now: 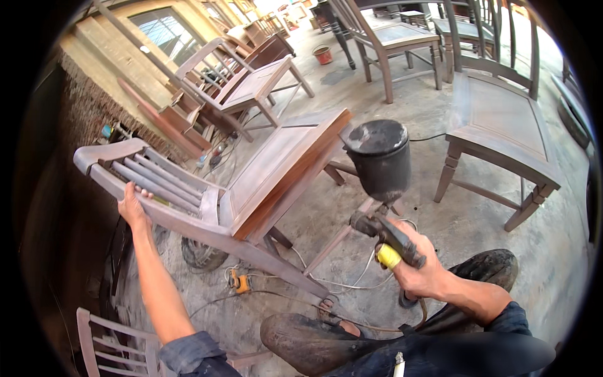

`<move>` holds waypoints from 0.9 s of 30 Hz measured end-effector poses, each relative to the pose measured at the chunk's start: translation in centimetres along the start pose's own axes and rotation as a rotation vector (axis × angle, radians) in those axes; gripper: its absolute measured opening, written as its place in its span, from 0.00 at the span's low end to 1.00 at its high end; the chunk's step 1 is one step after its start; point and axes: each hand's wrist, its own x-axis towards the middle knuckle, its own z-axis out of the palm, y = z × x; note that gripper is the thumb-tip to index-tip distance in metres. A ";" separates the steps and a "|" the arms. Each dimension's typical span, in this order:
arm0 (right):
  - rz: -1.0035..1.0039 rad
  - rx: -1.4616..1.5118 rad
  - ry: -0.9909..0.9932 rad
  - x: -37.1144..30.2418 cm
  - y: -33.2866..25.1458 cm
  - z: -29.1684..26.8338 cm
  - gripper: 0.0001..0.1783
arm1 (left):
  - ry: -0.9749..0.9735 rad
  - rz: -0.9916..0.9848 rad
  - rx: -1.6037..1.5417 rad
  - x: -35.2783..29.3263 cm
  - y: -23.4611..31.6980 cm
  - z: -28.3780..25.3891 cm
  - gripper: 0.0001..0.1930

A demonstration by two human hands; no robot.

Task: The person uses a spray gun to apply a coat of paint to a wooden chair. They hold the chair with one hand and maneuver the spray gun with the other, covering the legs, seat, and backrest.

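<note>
At the far left of the frame the left hand grips the back rail of a tipped chair, fingers curled over the rail beside the slats. The chair lies tilted on its side across the centre-left, its seat edge partly coated a reddish brown and the rest bare, one leg running down to the concrete floor near the person's shoe. Under it, lower left of centre, lie a tyre, a small orange fitting and loops of hose.

Right of centre the right hand is clenched on the handle of a spray gun, its black cup standing above and the nozzle turned toward the seat edge. Whether a finger presses the trigger cannot be told.

Further right stands a bare chair, with more unfinished chairs along the top of the frame and a red bucket at upper centre.

Risks, as I judge them: the chair is propped only by one hand and a leg, so a slackened grip could let it roll and smear the wet coat. The hose lies close to the feet and could snag and jerk the gun. Spray drifting right could fleck the bare chair nearby.
</note>
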 end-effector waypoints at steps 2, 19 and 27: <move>0.009 0.027 0.088 0.5 0.4 -1.2 0.27 | 0.014 -0.002 0.021 0.0 -0.4 0.3 0.08; -0.011 0.061 0.325 1.7 2.7 -6.8 0.19 | 0.027 -0.009 0.039 0.9 -1.0 -0.4 0.09; -0.004 0.035 0.350 0.8 3.4 -6.7 0.20 | 0.002 -0.020 0.051 2.0 -1.4 -1.1 0.08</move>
